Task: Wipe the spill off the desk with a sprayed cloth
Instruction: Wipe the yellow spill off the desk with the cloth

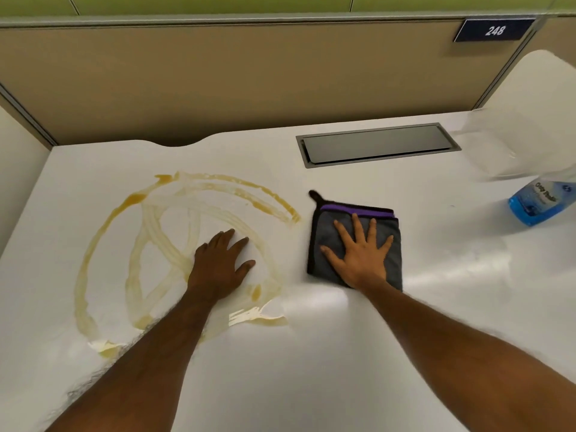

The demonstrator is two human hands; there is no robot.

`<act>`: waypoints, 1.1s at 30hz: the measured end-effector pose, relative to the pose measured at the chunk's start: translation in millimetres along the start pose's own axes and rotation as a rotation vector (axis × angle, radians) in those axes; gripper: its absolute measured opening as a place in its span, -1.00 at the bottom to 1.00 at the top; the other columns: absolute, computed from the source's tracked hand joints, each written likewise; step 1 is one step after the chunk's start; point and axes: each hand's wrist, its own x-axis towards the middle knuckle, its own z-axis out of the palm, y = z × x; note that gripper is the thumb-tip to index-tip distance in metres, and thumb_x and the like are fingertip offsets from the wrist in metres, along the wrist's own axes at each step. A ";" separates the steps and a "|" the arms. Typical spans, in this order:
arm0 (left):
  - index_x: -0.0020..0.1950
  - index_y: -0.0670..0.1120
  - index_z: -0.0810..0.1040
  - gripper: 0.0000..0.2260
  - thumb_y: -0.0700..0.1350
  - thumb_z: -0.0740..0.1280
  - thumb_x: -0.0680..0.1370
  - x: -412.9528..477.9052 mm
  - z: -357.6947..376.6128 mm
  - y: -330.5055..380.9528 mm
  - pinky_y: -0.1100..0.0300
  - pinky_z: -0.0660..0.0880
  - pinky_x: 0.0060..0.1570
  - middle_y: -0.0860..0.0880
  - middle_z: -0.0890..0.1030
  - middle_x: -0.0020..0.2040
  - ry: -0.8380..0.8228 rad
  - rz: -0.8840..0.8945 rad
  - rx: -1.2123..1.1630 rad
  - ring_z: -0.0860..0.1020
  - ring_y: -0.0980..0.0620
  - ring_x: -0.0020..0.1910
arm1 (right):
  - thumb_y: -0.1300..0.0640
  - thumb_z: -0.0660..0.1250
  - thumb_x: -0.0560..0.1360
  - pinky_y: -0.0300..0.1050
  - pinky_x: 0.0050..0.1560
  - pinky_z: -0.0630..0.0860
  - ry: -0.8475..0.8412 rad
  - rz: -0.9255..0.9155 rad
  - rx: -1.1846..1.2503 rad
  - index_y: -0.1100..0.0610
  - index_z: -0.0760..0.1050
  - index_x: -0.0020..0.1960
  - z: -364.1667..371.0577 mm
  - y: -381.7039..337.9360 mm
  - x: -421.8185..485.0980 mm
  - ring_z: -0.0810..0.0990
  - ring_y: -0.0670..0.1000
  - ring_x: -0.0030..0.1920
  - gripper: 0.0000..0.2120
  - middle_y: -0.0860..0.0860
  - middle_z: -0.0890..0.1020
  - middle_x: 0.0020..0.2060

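A brownish-yellow spill (174, 244) is smeared in rings and streaks over the left half of the white desk (311, 369). My left hand (221, 266) rests flat on the desk inside the smear, fingers straight. To the right of the smear lies a folded grey cloth (327, 232) with black and purple edging. My right hand (360, 254) presses flat on the cloth, fingers spread. A spray bottle (542, 201) with blue liquid stands at the far right, partly cut off by the frame edge.
A grey metal cable hatch (377, 144) is set into the desk behind the cloth. A tan partition (249, 73) runs along the back, with a sign reading 248 (495, 30). A clear plastic container (511, 148) stands at the back right.
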 end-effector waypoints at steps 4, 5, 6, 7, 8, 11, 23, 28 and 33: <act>0.51 0.13 0.27 -0.27 0.40 -0.14 0.42 3.1 0.3 -3.8 -0.06 0.20 0.42 -0.03 0.22 0.56 0.000 0.011 -0.005 0.19 -0.06 0.53 | -0.61 -0.27 0.32 0.58 0.27 -0.37 -0.031 0.017 0.021 -0.27 -0.11 0.54 5.3 -66.9 2.7 -0.25 0.38 0.52 -0.14 0.10 -0.12 0.59; 0.51 0.14 0.26 -0.31 0.39 -0.09 0.46 4.0 0.4 -4.8 -0.05 0.20 0.42 -0.02 0.22 0.56 -0.009 0.013 -0.002 0.19 -0.05 0.53 | -0.61 -0.28 0.33 0.56 0.27 -0.41 -0.036 -0.076 -0.002 -0.29 -0.13 0.54 9.3 -74.7 -3.9 -0.26 0.37 0.52 -0.15 0.09 -0.14 0.59; 0.52 0.14 0.25 -0.37 0.37 -0.02 0.50 4.5 1.1 -5.7 -0.05 0.20 0.42 -0.02 0.20 0.56 -0.022 0.017 0.006 0.18 -0.05 0.53 | -0.61 -0.28 0.34 0.56 0.29 -0.42 -0.035 -0.171 -0.023 -0.30 -0.16 0.53 13.2 -76.5 -11.7 -0.27 0.35 0.53 -0.17 0.07 -0.15 0.59; 0.52 0.14 0.23 -0.41 0.34 0.04 0.54 4.4 1.7 -6.3 -0.04 0.19 0.43 -0.02 0.19 0.57 -0.034 0.025 0.014 0.16 -0.05 0.53 | -0.61 -0.26 0.36 0.55 0.30 -0.39 -0.031 -0.250 -0.035 -0.32 -0.17 0.52 15.2 -72.3 -18.4 -0.28 0.32 0.54 -0.20 0.04 -0.16 0.59; 0.53 0.14 0.21 -0.43 0.32 0.07 0.55 4.3 2.0 -6.9 -0.04 0.18 0.43 -0.02 0.17 0.58 -0.043 0.029 0.021 0.15 -0.05 0.54 | -0.60 -0.23 0.38 0.55 0.32 -0.36 -0.025 -0.312 -0.038 -0.34 -0.18 0.52 15.1 -63.8 -22.5 -0.28 0.29 0.54 -0.23 0.01 -0.17 0.59; 0.53 0.14 0.20 -0.43 0.30 0.08 0.56 3.9 0.2 -8.3 -0.05 0.18 0.43 -0.01 0.15 0.58 -0.049 0.029 0.026 0.14 -0.05 0.54 | -0.59 -0.18 0.40 0.55 0.36 -0.25 -0.021 -0.339 -0.034 -0.38 -0.19 0.50 8.1 -29.5 -25.2 -0.27 0.19 0.57 -0.27 -0.07 -0.18 0.59; 0.53 0.10 0.23 -0.42 0.30 0.06 0.55 8.6 1.5 -6.5 -0.05 0.17 0.43 -0.05 0.18 0.57 -0.039 0.052 0.039 0.16 -0.08 0.52 | -0.60 -0.27 0.34 0.59 0.27 -0.39 -0.091 -0.179 -0.053 -0.27 -0.19 0.54 5.1 -73.3 9.9 -0.31 0.37 0.51 -0.16 0.05 -0.22 0.59; 0.53 0.12 0.22 -0.43 0.28 0.10 0.56 9.0 -2.2 -5.4 -0.06 0.12 0.45 -0.04 0.16 0.57 -0.037 0.055 0.014 0.14 -0.06 0.53 | -0.59 -0.18 0.38 0.55 0.36 -0.25 -0.035 -0.391 -0.059 -0.33 -0.14 0.52 0.2 -38.1 21.1 -0.25 0.22 0.56 -0.24 -0.05 -0.15 0.60; 0.52 0.12 0.23 -0.44 0.27 0.15 0.55 11.9 0.2 -11.4 -0.06 0.11 0.44 -0.01 0.15 0.57 -0.035 0.054 -0.005 0.12 -0.03 0.54 | -0.57 -0.20 0.36 0.58 0.33 -0.28 -0.070 -0.140 -0.021 -0.26 -0.13 0.55 -9.1 -70.3 61.0 -0.27 0.31 0.54 -0.17 0.02 -0.16 0.59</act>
